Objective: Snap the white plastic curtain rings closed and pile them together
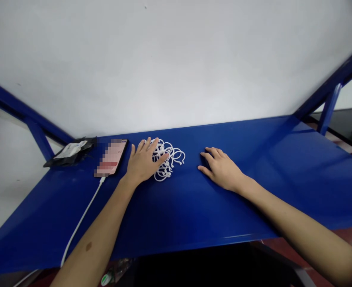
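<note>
While the left hand (143, 163) is lying over the left side of a pile of white loops (164, 151), its fingers are standing extended and spread, released rather than clenched, and its thumb is reaching across the loops; whether the palm is pressing on them, the view is not showing. The right hand (222, 169) is resting on or just over the blue tabletop (194, 215), apart from the pile, its fingers loosely bent and grasping nothing. The pile is occupying the tabletop between the hands, nearer the left, its loops overlapping. Judging by their thinness, they are probably weighing little and behaving as smooth, springy plastic, flexing under a pinch and tending to snag at their small tabs (168, 174). The plain arc of an outer loop, at the pile's right edge, is offering the surest hold; the tabs are probably needing gentler handling. Beyond the left hand's outer side, a phone (114, 157) is lying with a white cable (83, 217) running from it, beside a black packet (71, 151).
</note>
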`<action>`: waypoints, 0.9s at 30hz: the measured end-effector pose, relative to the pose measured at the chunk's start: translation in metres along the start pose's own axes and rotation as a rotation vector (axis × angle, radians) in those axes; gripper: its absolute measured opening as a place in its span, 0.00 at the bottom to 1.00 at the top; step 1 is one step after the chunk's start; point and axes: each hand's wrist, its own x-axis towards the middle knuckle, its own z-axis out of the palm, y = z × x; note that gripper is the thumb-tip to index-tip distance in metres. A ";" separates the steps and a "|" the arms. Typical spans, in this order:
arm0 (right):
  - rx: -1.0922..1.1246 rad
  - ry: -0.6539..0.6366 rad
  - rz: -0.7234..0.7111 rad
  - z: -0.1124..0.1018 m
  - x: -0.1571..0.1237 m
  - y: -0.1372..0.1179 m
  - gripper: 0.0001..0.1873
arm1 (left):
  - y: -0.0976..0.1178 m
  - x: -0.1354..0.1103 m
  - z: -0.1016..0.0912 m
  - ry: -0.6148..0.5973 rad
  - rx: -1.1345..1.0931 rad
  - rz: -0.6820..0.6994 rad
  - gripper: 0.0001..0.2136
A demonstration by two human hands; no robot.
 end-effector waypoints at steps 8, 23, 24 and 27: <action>-0.014 0.010 -0.006 0.001 0.000 0.002 0.30 | 0.006 0.000 -0.001 0.078 0.018 0.027 0.36; 0.008 0.040 -0.026 0.000 -0.001 0.000 0.27 | 0.095 -0.055 -0.011 0.016 -0.436 0.872 0.17; 0.008 0.045 -0.026 0.000 -0.001 0.000 0.27 | 0.097 -0.057 -0.010 -0.022 -0.452 0.878 0.16; -0.013 0.053 -0.037 0.001 -0.002 0.001 0.28 | 0.095 -0.056 -0.012 -0.080 -0.486 0.842 0.15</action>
